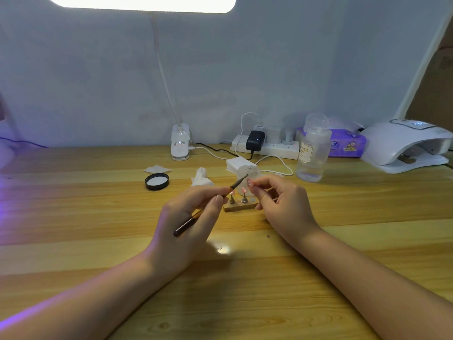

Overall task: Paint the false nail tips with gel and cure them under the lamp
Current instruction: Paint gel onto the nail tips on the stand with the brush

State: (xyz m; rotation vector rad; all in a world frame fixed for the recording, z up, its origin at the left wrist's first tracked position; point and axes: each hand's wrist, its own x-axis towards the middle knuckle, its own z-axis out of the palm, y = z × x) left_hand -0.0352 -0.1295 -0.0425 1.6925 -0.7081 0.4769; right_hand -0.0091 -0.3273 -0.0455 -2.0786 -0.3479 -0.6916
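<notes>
Step in hand, as I read it: painting one pink nail tip (250, 182) w/ gel. The left hand (193, 217) pinches a thin nail brush (210, 207) pen-style, fingers curled round the dark handle; bristle end points to approx 1 o'clock, right at the tip. The right hand (282, 204) pinches that tip's small stand btw thumb & forefinger, other fingers loosely curled.

To do it well (judgement): keep both wrists planted on the wooden table (98, 217), tilt the tip toward the brush, use light short strokes, thin coat, no flooding at the edges.

Tip vs grip: it sits just above the right fingertips, at their 11 o'clock, bristles touching or nearly so; can't tell which.

Two more pink tips (237, 191) stand upright on a wooden holder block (241, 206) btw the hands, below the held one. Curing lamp (407, 143) sits well apart at 2 o'clock, mouth open toward the person. Black jar lid (157, 181) lies at 10 o'clock.
</notes>
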